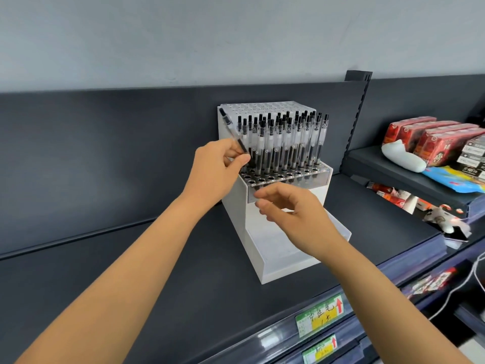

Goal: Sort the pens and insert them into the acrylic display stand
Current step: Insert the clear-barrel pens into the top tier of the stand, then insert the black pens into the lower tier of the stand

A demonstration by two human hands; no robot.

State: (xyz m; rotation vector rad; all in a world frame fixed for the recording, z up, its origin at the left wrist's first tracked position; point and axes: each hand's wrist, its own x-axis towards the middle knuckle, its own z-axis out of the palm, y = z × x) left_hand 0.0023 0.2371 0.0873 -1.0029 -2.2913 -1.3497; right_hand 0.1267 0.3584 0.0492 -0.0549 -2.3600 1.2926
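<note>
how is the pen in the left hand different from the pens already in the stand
The held pen is tilted, top leaning up and left; the standing pens are upright. The held pen is pinched by the left hand; the standing pens sit in holes of the acrylic display stand. The held pen is alone at the left edge; the standing pens form packed rows. Both have clear barrels and black tops.
</note>
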